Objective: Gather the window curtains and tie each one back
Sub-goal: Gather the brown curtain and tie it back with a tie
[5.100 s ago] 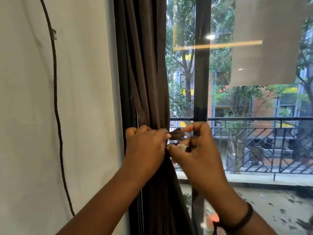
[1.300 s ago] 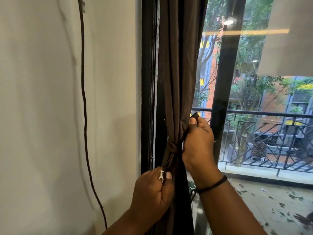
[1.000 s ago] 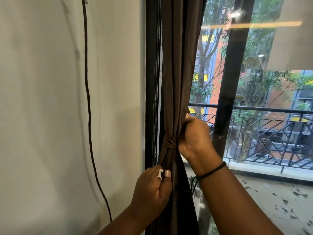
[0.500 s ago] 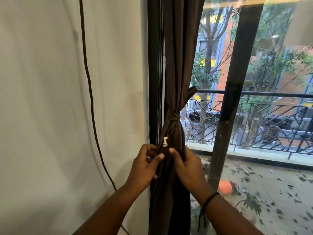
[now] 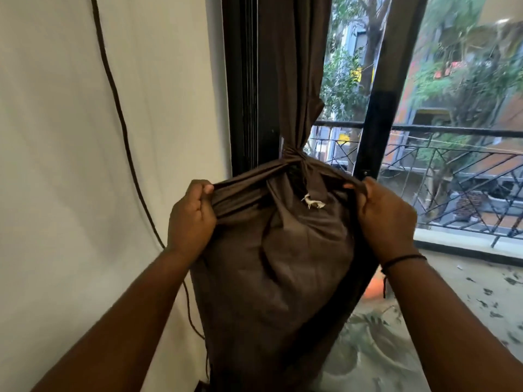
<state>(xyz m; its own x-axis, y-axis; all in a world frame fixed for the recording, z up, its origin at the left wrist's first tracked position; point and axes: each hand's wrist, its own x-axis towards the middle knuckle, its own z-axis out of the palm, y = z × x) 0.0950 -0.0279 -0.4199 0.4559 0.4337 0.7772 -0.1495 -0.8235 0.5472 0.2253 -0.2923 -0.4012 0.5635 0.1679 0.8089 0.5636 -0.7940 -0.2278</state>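
A white wall fills the left of the frame, and a big window with a dark frame (image 5: 376, 114) fills the right, with trees and a balcony railing (image 5: 452, 154) outside.

The brown curtain (image 5: 285, 66) hangs down the middle of the frame, right beside the window's edge. It is bunched tight at a knot (image 5: 294, 157) near the middle. Below the knot the cloth spreads wide like a bag. A small white tag (image 5: 311, 200) sits on the cloth just under the knot.

The left hand (image 5: 191, 219) has its fingers curled tight round the left fold of the cloth. The right hand (image 5: 383, 219) grips the right fold the same way. The hands are pulled apart, so the cloth is stretched flat between them.

This looks like tidying the loose part under the knot. To do it well, pull both sides gently and evenly. A hard tug could loosen the knot or drag the curtain crooked. Then let the cloth fall straight.

A thin dark cable (image 5: 121, 128) runs down the wall on the left. A black band (image 5: 402, 260) is on the right wrist.
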